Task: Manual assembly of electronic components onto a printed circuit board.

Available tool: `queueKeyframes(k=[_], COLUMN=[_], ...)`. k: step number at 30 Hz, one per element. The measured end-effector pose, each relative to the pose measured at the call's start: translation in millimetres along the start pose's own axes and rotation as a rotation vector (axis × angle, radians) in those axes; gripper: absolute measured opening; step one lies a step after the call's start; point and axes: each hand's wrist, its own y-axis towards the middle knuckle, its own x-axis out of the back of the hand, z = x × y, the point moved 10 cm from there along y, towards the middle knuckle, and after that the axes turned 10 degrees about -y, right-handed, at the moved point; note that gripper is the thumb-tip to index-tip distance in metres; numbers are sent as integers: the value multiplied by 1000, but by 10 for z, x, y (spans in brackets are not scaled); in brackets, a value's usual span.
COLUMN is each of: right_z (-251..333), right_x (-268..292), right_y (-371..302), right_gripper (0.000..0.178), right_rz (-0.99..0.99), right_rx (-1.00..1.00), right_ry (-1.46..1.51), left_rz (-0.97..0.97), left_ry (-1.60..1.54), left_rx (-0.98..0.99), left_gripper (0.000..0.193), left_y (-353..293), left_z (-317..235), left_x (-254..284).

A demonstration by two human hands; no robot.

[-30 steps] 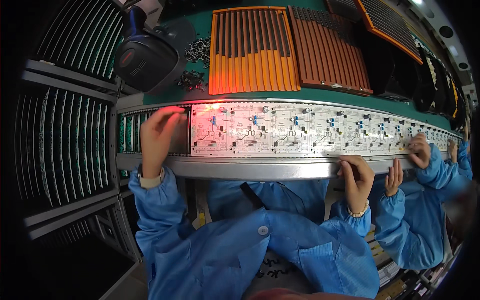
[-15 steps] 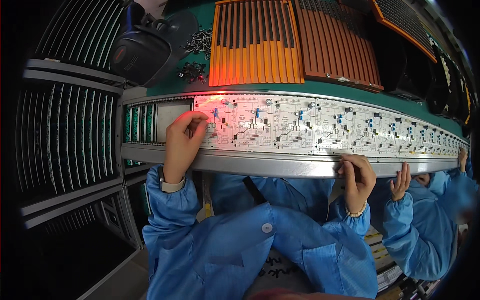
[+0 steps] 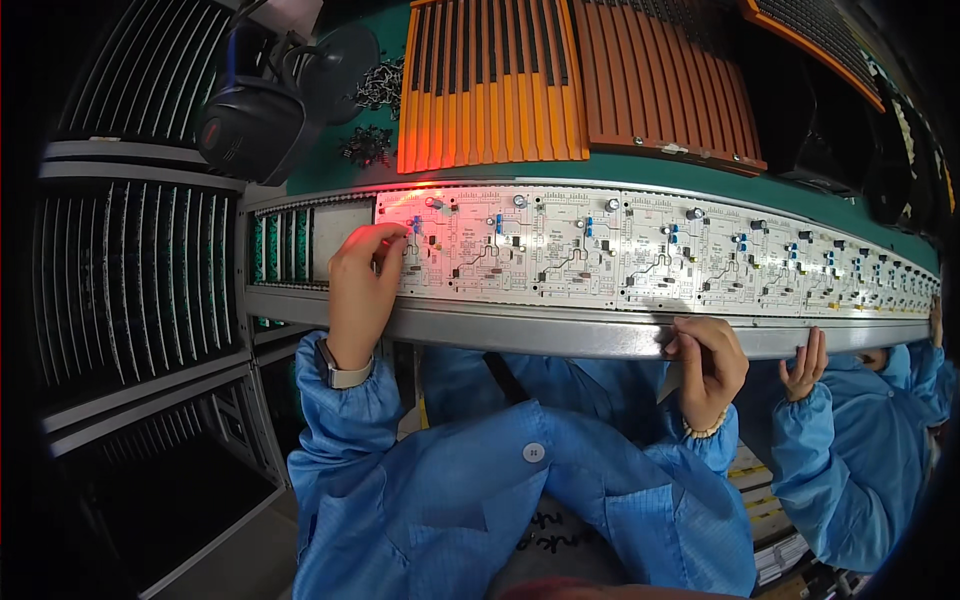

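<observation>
A row of white circuit boards (image 3: 563,265) lies edge to edge in a long metal rail (image 3: 480,325), carrying blue parts and small round capacitors. Over the leftmost board (image 3: 430,270), my left hand (image 3: 362,290) has thumb and index finger pinched together beside a blue component (image 3: 415,225). Whatever sits between those fingertips is too small to make out. At the rail's near edge, my right hand (image 3: 714,365) has curled fingers, with fingertips close to the metal; their contents are hidden. Red light falls on the leftmost board.
Orange (image 3: 490,120) and brown (image 3: 665,110) slotted trays stand beyond the rail. Loose dark parts (image 3: 368,145) lie beside a black device (image 3: 250,125). Board racks (image 3: 130,280) fill the left side. A co-worker's hand (image 3: 804,368) touches the rail at right.
The view has shifted slightly, moving the orange tray and left boards leftward in the picture. Both my hands keep nearly the same places and poses.
</observation>
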Motion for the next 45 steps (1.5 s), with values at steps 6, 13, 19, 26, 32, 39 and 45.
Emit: queueKeyframes(k=[6, 13, 19, 26, 32, 39, 45], right_z=[23, 23, 23, 20, 65, -172, -111], right_x=[0, 4, -3, -7, -122, -42, -45], right_y=[-4, -26, -34, -40, -57, -258, -276], right_gripper=[13, 16, 18, 18, 15, 19, 20], right_rz=[7, 18, 24, 0, -10, -330, -514], right_rx=[47, 71, 91, 65, 89, -30, 14], right_ry=[17, 49, 55, 43, -60, -177, -364], left_rz=[4, 2, 7, -24, -424, -975, -1261], left_ry=[59, 117, 140, 78, 94, -292, -761], left_rx=[-28, -19, -41, 18, 29, 331, 807], left_gripper=[11, 11, 11, 17, 8, 24, 32], left_y=[-4, -30, -6, -63, -775, -2888, -4524], left_z=[-57, -76, -112, -90, 494, 2673, 5116], left_x=[-13, -43, -77, 55, 1022, 1063, 194])
